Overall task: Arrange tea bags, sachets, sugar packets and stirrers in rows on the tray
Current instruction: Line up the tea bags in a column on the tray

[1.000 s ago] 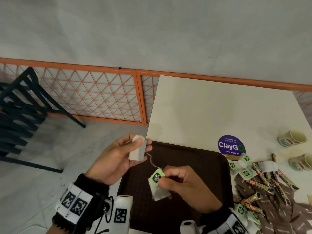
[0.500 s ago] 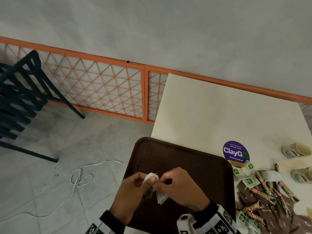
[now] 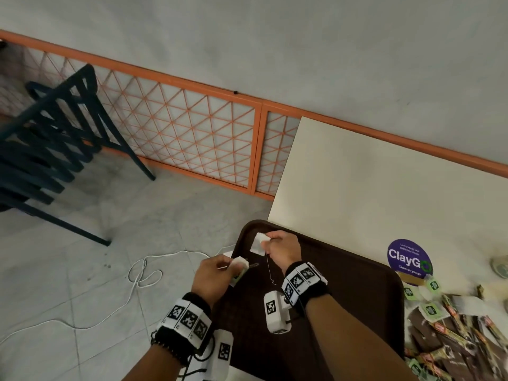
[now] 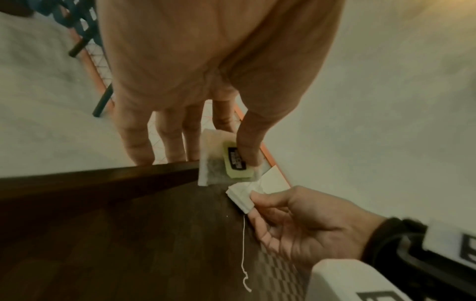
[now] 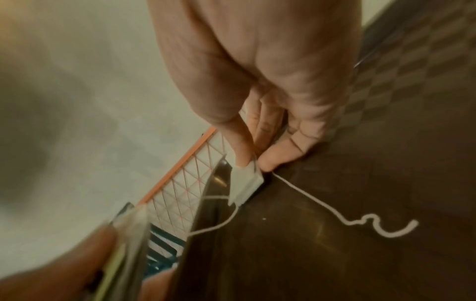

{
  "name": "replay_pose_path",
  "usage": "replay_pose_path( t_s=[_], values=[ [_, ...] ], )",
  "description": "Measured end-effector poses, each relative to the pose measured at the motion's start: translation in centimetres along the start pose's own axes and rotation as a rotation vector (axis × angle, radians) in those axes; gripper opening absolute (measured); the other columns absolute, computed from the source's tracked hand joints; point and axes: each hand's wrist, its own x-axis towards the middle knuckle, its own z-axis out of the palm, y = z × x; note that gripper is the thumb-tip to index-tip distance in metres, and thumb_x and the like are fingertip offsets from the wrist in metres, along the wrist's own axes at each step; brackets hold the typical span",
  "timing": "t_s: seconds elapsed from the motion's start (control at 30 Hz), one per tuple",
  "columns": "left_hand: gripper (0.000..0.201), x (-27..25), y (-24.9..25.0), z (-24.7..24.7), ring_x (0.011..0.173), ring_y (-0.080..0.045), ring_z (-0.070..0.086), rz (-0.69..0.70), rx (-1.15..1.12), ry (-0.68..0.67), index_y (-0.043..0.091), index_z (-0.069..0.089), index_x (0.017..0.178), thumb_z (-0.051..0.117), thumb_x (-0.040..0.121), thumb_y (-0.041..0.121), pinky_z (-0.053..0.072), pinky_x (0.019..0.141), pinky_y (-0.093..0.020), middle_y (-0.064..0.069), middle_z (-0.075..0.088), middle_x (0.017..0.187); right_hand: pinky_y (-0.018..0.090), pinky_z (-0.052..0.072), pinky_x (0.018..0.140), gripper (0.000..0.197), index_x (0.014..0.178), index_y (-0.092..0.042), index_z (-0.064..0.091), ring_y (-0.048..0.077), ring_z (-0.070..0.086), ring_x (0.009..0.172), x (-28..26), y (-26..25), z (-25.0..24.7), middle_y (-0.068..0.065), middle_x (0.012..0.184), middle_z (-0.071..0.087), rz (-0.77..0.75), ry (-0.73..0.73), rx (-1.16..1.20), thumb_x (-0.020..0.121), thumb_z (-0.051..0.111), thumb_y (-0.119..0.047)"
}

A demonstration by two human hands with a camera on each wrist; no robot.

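My left hand [image 3: 220, 270] pinches a white tea bag [image 4: 216, 160] with a green tag [image 4: 235, 160] over the left edge of the dark brown tray [image 3: 343, 298]. My right hand [image 3: 280, 246] pinches a second white tea bag [image 3: 259, 243] by the tray's far left corner; its loose string [image 3: 270, 270] trails down onto the tray. In the right wrist view that tea bag [image 5: 246, 181] sits low at the tray's rim, string [image 5: 347, 215] curling across the tray floor. A heap of tea bags, sachets and stirrers [image 3: 453, 325] lies on the table to the right of the tray.
The cream table [image 3: 384, 182] stretches behind the tray, with a purple round sticker [image 3: 408, 258] and a cup [image 3: 499, 266] at the right edge. A white cable [image 3: 137, 273] lies on the floor tiles at left. A dark chair [image 3: 49, 149] and an orange mesh fence [image 3: 178, 133] stand beyond.
Both hands moved apart, each with one tea bag: the right went to the tray's far left corner, the left stayed by the left edge. The head view swung to the left.
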Motion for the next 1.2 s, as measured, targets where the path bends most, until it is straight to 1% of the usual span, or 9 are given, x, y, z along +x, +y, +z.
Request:
replay_pose_path(
  t_s=[0.17, 0.37, 0.5, 0.73, 0.87, 0.97, 1.03, 1.1, 1.2],
  values=[
    [0.019, -0.1, -0.8, 0.5, 0.082, -0.013, 0.071, -0.008, 0.002, 0.003, 0.018, 0.076, 0.076, 0.079, 0.079, 0.037, 0.057, 0.08, -0.034, 0.004, 0.076, 0.08, 0.032, 0.06, 0.081, 0.015, 0.084, -0.021, 0.074, 0.012, 0.064, 0.063, 0.5, -0.4, -0.1, -0.002, 0.063, 0.067, -0.051, -0.005, -0.016, 0.073, 0.073, -0.012],
    [0.022, -0.8, -0.5, 1.9, 0.086, -0.014, 0.07, -0.033, -0.007, -0.067, 0.016, 0.077, 0.081, 0.08, 0.079, 0.038, 0.058, 0.083, -0.036, 0.001, 0.076, 0.087, 0.004, 0.04, 0.049, 0.02, 0.088, -0.018, 0.066, 0.016, 0.067, 0.075, 0.6, 0.1, -1.2, 0.006, 0.088, 0.071, -0.069, 0.047, -0.12, 0.071, 0.075, -0.011],
    [0.022, -1.2, -0.3, 2.6, 0.091, -0.014, 0.068, -0.03, 0.009, -0.085, 0.015, 0.076, 0.084, 0.077, 0.082, 0.037, 0.057, 0.085, -0.036, 0.0, 0.074, 0.092, 0.004, 0.037, 0.041, 0.023, 0.089, -0.016, 0.061, 0.016, 0.066, 0.07, 0.7, 0.8, -1.5, 0.01, 0.091, 0.07, -0.058, 0.087, -0.121, 0.07, 0.074, -0.011],
    [0.024, -1.3, -0.3, 2.5, 0.083, -0.017, 0.069, -0.034, 0.018, -0.08, 0.013, 0.076, 0.082, 0.078, 0.081, 0.037, 0.055, 0.072, -0.03, -0.002, 0.075, 0.085, 0.019, 0.047, 0.065, 0.024, 0.099, -0.017, 0.059, 0.012, 0.061, 0.073, 0.3, 1.8, -1.7, -0.003, 0.082, 0.06, -0.14, 0.109, -0.124, 0.082, 0.075, -0.022],
    [0.025, -1.5, -0.1, 2.5, 0.083, -0.015, 0.069, -0.016, 0.017, -0.084, 0.012, 0.077, 0.084, 0.078, 0.081, 0.037, 0.054, 0.073, -0.029, -0.002, 0.075, 0.085, 0.03, 0.049, 0.079, 0.022, 0.105, -0.021, 0.065, 0.015, 0.055, 0.088, -0.6, 2.1, -0.9, -0.003, 0.103, 0.051, -0.27, 0.056, -0.313, 0.084, 0.072, -0.024],
    [0.024, -1.5, -0.1, 2.5, 0.085, -0.015, 0.07, -0.047, 0.0, -0.097, 0.014, 0.078, 0.083, 0.079, 0.08, 0.038, 0.057, 0.076, -0.032, -0.001, 0.075, 0.086, 0.028, 0.045, 0.079, 0.029, 0.117, -0.019, 0.063, 0.016, 0.053, 0.094, -1.1, 1.9, -0.6, -0.003, 0.112, 0.047, -0.3, 0.029, -0.368, 0.089, 0.068, -0.024],
    [0.024, -1.5, -0.2, 2.3, 0.085, -0.018, 0.07, -0.067, -0.025, -0.095, 0.015, 0.078, 0.082, 0.079, 0.079, 0.039, 0.058, 0.074, -0.035, -0.001, 0.075, 0.085, 0.034, 0.05, 0.084, 0.027, 0.116, -0.021, 0.062, 0.02, 0.057, 0.1, -1.2, 1.8, -0.7, -0.001, 0.117, 0.048, -0.332, 0.074, -0.351, 0.089, 0.067, -0.024],
    [0.023, -1.6, 0.0, 2.0, 0.085, -0.017, 0.069, -0.056, -0.037, -0.079, 0.015, 0.078, 0.082, 0.078, 0.081, 0.038, 0.053, 0.069, -0.028, -0.002, 0.075, 0.085, 0.039, 0.053, 0.082, 0.016, 0.107, -0.022, 0.063, 0.025, 0.058, 0.098, -1.3, 1.8, -0.8, -0.001, 0.115, 0.048, -0.356, 0.089, -0.379, 0.092, 0.063, -0.024],
    [0.018, -1.8, 0.4, 1.6, 0.083, -0.016, 0.068, -0.036, -0.068, -0.027, 0.013, 0.078, 0.079, 0.076, 0.083, 0.03, 0.047, 0.069, -0.022, -0.004, 0.075, 0.082, 0.035, 0.049, 0.074, 0.014, 0.106, -0.02, 0.064, 0.026, 0.059, 0.098, -1.5, 1.9, -0.7, -0.002, 0.113, 0.049, -0.353, 0.036, -0.486, 0.094, 0.06, -0.025]
  ],
)
